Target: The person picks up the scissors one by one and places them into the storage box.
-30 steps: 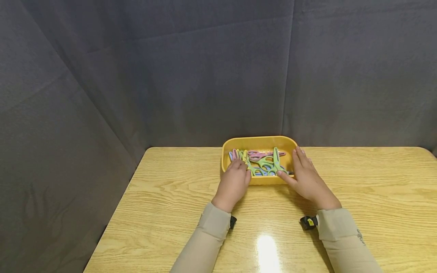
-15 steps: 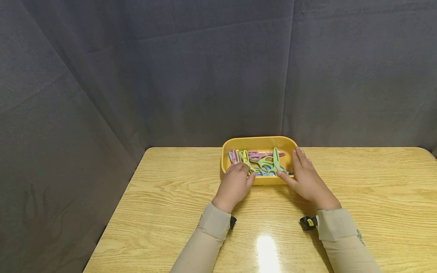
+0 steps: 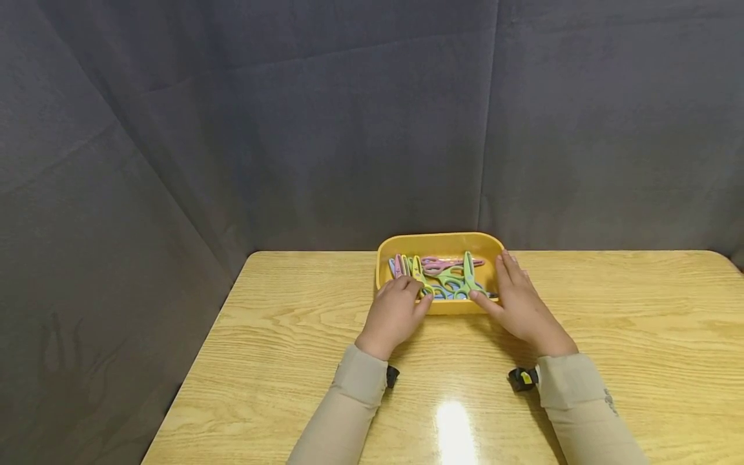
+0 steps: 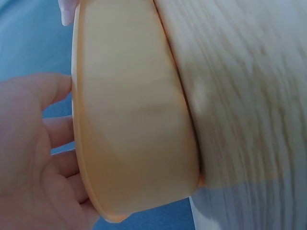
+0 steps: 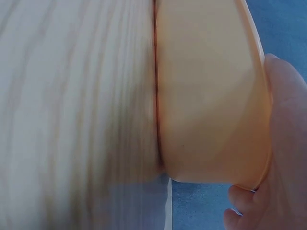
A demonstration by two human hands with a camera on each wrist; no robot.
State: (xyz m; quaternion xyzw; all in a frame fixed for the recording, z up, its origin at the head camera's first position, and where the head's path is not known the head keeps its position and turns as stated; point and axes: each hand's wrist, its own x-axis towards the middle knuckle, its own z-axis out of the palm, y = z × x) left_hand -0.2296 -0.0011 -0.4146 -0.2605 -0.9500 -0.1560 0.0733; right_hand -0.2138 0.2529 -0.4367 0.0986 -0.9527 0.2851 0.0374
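A yellow plastic tray (image 3: 456, 308) stands at the table's back edge, holding several children's scissors. My left hand (image 3: 391, 316) reaches over its front left rim, fingertips beside yellow scissors (image 3: 416, 266) and pink scissors (image 3: 398, 266). Its fingers are loosely bent, thumb apart; I see nothing held. Green scissors (image 3: 469, 274) and other pink scissors (image 3: 447, 265) lie farther right. My right hand (image 3: 523, 310) holds the tray's front right corner, fingers along the side, thumb over the front rim. Both wrist views show the tray's outer wall (image 4: 129, 105), hiding the scissors.
The wood-grain table (image 3: 279, 361) extends to both sides and in front of the tray. A dark grey cloth (image 3: 372, 129) hangs directly behind the table, and more of it hangs at the left.
My left thumb and fingers have spread apart and shifted slightly, uncovering more of the pink and yellow scissors. My right hand keeps its place on the tray.
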